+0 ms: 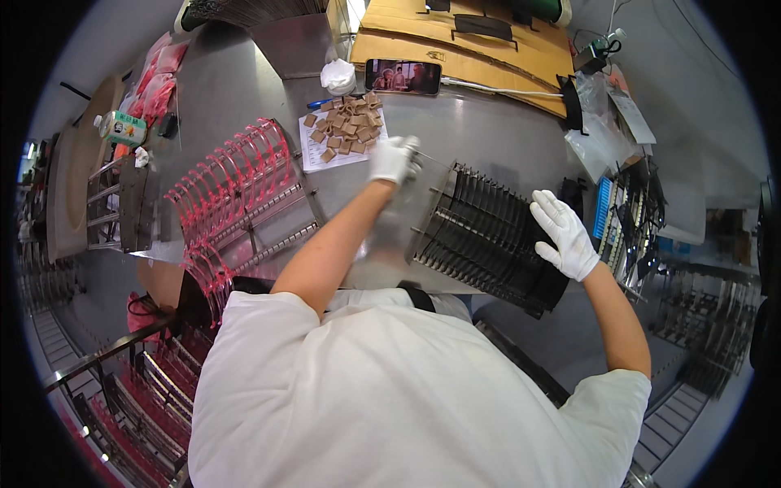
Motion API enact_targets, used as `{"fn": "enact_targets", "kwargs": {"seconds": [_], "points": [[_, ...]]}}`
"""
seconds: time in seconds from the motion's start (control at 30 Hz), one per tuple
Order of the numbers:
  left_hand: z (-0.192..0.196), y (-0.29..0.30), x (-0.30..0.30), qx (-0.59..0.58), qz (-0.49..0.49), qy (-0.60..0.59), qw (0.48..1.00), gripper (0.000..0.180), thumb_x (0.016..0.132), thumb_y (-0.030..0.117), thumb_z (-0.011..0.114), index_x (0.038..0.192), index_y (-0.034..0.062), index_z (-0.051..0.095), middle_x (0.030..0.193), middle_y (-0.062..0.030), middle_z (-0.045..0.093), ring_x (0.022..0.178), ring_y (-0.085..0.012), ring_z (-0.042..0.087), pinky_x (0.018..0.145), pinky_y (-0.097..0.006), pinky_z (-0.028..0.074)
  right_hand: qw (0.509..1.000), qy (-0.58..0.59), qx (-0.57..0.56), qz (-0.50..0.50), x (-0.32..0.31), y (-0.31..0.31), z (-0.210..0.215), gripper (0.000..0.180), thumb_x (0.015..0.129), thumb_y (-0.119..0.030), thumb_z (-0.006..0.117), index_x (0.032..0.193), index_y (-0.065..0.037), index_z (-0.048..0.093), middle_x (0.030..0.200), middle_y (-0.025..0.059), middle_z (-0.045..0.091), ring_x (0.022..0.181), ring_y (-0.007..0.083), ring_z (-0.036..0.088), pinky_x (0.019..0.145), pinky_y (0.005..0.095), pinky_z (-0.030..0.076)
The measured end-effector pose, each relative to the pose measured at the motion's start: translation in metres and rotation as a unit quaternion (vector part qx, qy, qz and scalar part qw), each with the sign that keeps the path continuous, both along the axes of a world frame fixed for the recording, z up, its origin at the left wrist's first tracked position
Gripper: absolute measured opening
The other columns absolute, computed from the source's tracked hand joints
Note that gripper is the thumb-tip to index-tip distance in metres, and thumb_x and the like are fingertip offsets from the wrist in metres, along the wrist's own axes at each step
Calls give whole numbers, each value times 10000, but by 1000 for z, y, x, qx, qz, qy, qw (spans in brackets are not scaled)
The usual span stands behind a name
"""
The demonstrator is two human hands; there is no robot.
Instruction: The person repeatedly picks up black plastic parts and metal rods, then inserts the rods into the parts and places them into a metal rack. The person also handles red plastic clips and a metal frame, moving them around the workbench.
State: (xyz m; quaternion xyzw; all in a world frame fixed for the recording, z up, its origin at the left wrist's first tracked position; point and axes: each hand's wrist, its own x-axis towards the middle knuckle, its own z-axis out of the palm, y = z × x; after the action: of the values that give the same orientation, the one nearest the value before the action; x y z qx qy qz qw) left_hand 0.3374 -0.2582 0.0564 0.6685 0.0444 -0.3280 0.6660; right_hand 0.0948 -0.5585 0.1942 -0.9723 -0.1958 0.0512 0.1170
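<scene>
**Gripping a thin rod beside a dark slotted rack**

Pinching a thin metal rod (pixel 429 156), the gloved left hand (pixel 394 159) is closed around it above the steel table (pixel 488 130). The right hand (pixel 567 236), fingers spread wide, rests on a black ribbed rack (pixel 480 236) nearby. Behind lie brown square pads (pixel 348 124) on paper, red curved racks (pixel 236 195) and cardboard (pixel 455 41).

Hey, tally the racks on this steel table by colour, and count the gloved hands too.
Red racks: 1
Black racks: 1
Grey metal racks: 1
White-gloved hands: 2, left hand and right hand
Total: 5
</scene>
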Motion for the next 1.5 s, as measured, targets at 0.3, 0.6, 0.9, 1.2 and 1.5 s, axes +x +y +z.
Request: {"fn": "enact_targets", "kwargs": {"seconds": [0.3,0.6,0.9,1.2,1.5], "points": [[36,-20,-36,251,-225,-394,855,591,1055,479,415,1284,-16,643,1003,-272,716,956,-454,681,887,-517,522,999,-27,11,-26,-4,-1,0,721,938,-370,627,1551,-67,396,1609,218,358,1433,427,402,1175,506,337],[47,-21,-35,296,-361,-307,830,760,1068,472,379,1537,-113,255,1000,-323,704,971,-461,688,893,-520,520,980,-14,33,-196,-25,2,-1,577,1005,-332,582,1522,-112,451,1375,191,581,1216,374,575,1046,456,451],[48,-26,-32,287,-366,-283,839,783,1025,435,447,1543,-117,243,1050,-331,699,991,-456,693,910,-493,529,955,-131,6,-267,-44,0,-18,340,948,-243,681,1260,-110,690,981,119,716,879,322,687,796,405,557],[46,-19,-35,261,-377,-272,846,909,931,361,577,1552,-148,152,1007,-357,690,973,-457,698,903,-472,536,790,339,294,-418,20,-46,-21,776,1060,-662,262,1434,-63,583,1358,132,647,1325,268,550,1173,382,349],[73,-7,-43,284,-323,-306,849,696,919,459,592,1498,89,483,1038,-264,726,975,-415,707,901,-483,550,807,423,79,-405,36,-48,-20,848,976,-716,439,1260,49,672,1129,106,694,1097,194,582,1051,335,392]]}}
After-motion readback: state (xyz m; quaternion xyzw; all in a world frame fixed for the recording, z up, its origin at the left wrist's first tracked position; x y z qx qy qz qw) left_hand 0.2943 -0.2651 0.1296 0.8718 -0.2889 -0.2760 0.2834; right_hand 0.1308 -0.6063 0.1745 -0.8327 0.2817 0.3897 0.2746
